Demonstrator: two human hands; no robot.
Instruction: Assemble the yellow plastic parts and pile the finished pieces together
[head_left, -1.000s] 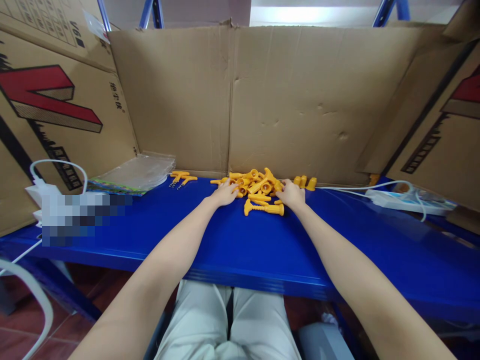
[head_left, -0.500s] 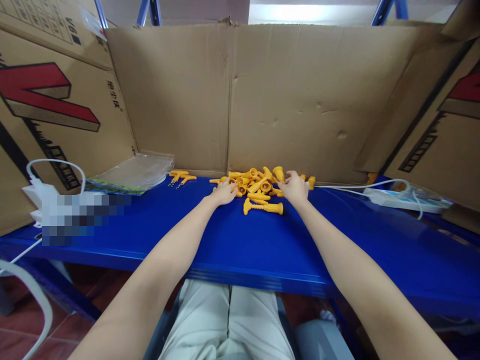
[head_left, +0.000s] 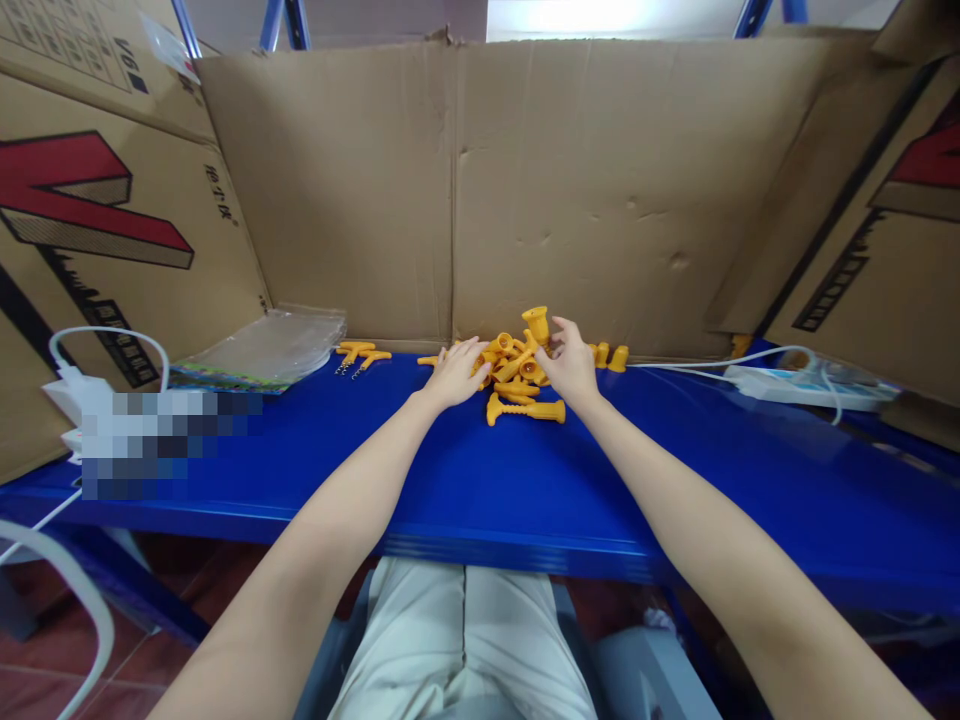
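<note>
A heap of yellow plastic parts (head_left: pixel 517 388), with T-shaped handles and hollow sleeves among them, lies on the blue table between my hands. My left hand (head_left: pixel 454 374) rests over the heap's left side, fingers stretched out and covering some parts. On the right side is my right hand (head_left: pixel 570 362), its thumb and fingers apart. A flared yellow sleeve (head_left: pixel 536 325) stands tilted on top of the heap, just left of the right fingers; I cannot tell whether they touch it. In front lies a T-handled yellow piece with a ribbed sleeve (head_left: pixel 526 410).
Several T-handled corkscrews (head_left: pixel 361 356) lie to the left near a clear plastic bag (head_left: pixel 274 340). Small yellow sleeves (head_left: pixel 618 359) stand right of my right hand. Cardboard (head_left: pixel 600 180) walls the back and sides. A white power strip (head_left: pixel 810 388) with cables lies at right.
My right hand has moved left, uncovering small sleeves on its right. The flared sleeve has shifted left and upward. My left hand has slid slightly right over the heap.
</note>
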